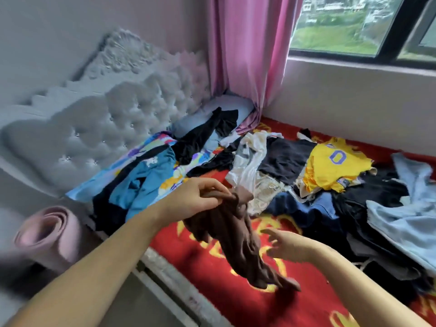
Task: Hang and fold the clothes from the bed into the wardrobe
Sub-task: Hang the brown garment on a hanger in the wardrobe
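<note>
1. Above the near edge of the bed (203, 263), a brown garment (238, 241) hangs bunched and twisted, its lower end trailing down to the red and gold bedspread.
2. The left hand (203, 197) pinches the top of the brown garment between thumb and curled fingers, holding it up.
3. The right hand (287, 246) is just beside the hanging cloth, fingers spread and loose, grasping nothing.
4. Behind the garment, toward the far edge by the wall, lie a white top (250, 161), a black garment (285, 156) and a yellow jersey (330, 166) printed with a "0".
5. A dark blue denim piece (313, 208) lies near the middle of the bed, and a pale blue garment (405, 220) is spread at the right edge.
6. At the head end, a teal top (146, 178) and dark clothes lie on a colourful patterned pillow (99, 182), against the grey tufted headboard (99, 119).
7. A pink curtain (247, 50) hangs at the far corner beside the window (354, 27).
8. A rolled pink mat (49, 234) stands off the bed's left side.
</note>
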The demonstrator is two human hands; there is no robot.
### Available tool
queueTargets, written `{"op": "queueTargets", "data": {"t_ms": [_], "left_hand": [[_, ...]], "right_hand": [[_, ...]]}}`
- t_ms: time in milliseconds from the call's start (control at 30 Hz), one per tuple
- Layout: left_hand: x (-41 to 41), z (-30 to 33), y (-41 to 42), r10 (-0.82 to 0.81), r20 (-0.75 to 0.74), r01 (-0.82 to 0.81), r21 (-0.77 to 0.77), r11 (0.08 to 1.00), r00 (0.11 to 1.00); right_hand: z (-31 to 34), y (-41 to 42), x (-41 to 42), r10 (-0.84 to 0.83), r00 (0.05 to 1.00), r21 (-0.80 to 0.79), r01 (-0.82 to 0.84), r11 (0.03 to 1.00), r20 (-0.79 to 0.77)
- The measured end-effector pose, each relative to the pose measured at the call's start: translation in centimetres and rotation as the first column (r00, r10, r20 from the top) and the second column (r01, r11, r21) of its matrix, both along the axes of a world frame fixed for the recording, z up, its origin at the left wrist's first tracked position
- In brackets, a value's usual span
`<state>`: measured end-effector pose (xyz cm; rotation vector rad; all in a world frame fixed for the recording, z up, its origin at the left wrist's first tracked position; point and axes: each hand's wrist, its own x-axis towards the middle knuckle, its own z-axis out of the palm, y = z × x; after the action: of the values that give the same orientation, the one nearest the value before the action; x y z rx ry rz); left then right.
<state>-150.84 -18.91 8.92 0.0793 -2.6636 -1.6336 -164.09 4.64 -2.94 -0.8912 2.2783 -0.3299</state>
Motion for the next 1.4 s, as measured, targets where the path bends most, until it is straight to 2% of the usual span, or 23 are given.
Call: {"op": "queueTargets", "data": {"t_ms": [67, 133, 233, 267, 333, 400, 500, 567, 667, 800, 900, 967, 1033, 1100, 1167, 1233, 1267, 1333, 1400], "left_hand": [[3.6, 1.2, 0.0, -0.004, -0.020, 0.003, -0.083, 0.997, 1.000], [7.1, 2.1, -0.3, 0.004, 0.009, -0.003, -0.102, 0.995, 1.000], [11.7, 3.3, -1.6, 0.136, 0.002, -0.136, -0.052, 0.989, 0.991], [13.2, 3.8, -2.3, 0.207, -0.017, -0.207, -0.014, 0.978, 0.978], [16.4, 4.5, -3.9, 0.334, -0.052, -0.331, 0.058, 0.942, 0.941], [20.2, 4.9, -5.6, 0.439, -0.055, -0.433, 0.098, 0.896, 0.897], [26.4, 4.5, -7.7, 0.564, -0.020, -0.562, 0.055, 0.825, 0.826], [30.9, 4.3, -8.4, 0.646, 0.028, -0.647, 0.066, 0.760, 0.762], [36.8, 4.4, -8.2, 0.631, 0.134, -0.645, 0.129, 0.753, 0.764], [44.4, 5.5, -8.8, 0.679, 0.108, -0.680, -0.028, 0.732, 0.726], [51.2, 6.1, -10.8, 0.728, 0.090, -0.711, -0.164, 0.684, 0.680], [54.9, 6.2, -12.5, 0.802, 0.073, -0.747, -0.322, 0.582, 0.593], [57.6, 6.3, -13.9, 0.874, 0.022, -0.761, -0.481, 0.435, 0.486], [59.9, 6.4, -15.4, 0.920, -0.033, -0.707, -0.650, 0.277, 0.391], [62.2, 6.6, -17.4, 0.945, -0.068, -0.682, -0.709, 0.180, 0.319], [64.2, 7.4, -19.6, 0.965, -0.056, -0.757, -0.632, 0.165, 0.258], [65.1, 7.9, -20.9, 0.974, -0.040, -0.835, -0.523, 0.171, 0.224], [66.3, 8.8, -23.2, 0.983, 0.044, -0.962, -0.198, 0.186, 0.181], [67.1, 9.6, -25.7, 0.981, 0.091, -0.985, 0.043, 0.165, 0.169]], "right_hand": [[2.9, -2.6, 1.8, 0.045, 0.994, -0.180, -0.063, 0.982, -0.104], [5.7, -5.7, 4.5, 0.127, 0.977, -0.347, -0.181, 0.920, -0.172], [7.6, -10.2, 9.7, 0.441, 0.873, -0.334, -0.488, 0.807, -0.209], [7.5, -11.3, 11.7, 0.482, 0.850, -0.356, -0.527, 0.771, -0.214], [7.7, -13.0, 14.9, 0.437, 0.887, -0.458, -0.455, 0.764, -0.153], [8.5, -14.9, 17.2, 0.338, 0.941, -0.539, -0.290, 0.791, -0.011], [11.2, -18.5, 20.3, 0.229, 0.970, -0.684, -0.114, 0.721, 0.080], [13.4, -21.1, 23.7, 0.241, 0.969, -0.724, -0.126, 0.678, 0.057], [15.8, -24.4, 31.1, 0.379, 0.925, -0.698, -0.295, 0.652, -0.037], [17.3, -28.5, 41.8, 0.530, 0.826, -0.618, -0.522, 0.589, -0.192], [18.4, -31.3, 47.6, 0.526, 0.797, -0.569, -0.589, 0.574, -0.295], [19.0, -32.6, 51.1, 0.534, 0.785, -0.574, -0.605, 0.551, -0.315], [19.3, -34.0, 54.1, 0.541, 0.765, -0.569, -0.632, 0.527, -0.349], [19.6, -35.5, 56.5, 0.543, 0.750, -0.562, -0.651, 0.510, -0.377], [20.0, -37.2, 58.2, 0.537, 0.735, -0.562, -0.671, 0.484, -0.415], [20.4, -39.2, 59.2, 0.533, 0.705, -0.540, -0.706, 0.459, -0.468], [20.5, -40.3, 59.5, 0.535, 0.684, -0.519, -0.727, 0.449, -0.496], [20.3, -43.0, 59.9, 0.552, 0.633, -0.464, -0.774, 0.431, -0.543], [19.8, -46.3, 60.4, 0.572, 0.596, -0.409, -0.803, 0.434, -0.564]]}}
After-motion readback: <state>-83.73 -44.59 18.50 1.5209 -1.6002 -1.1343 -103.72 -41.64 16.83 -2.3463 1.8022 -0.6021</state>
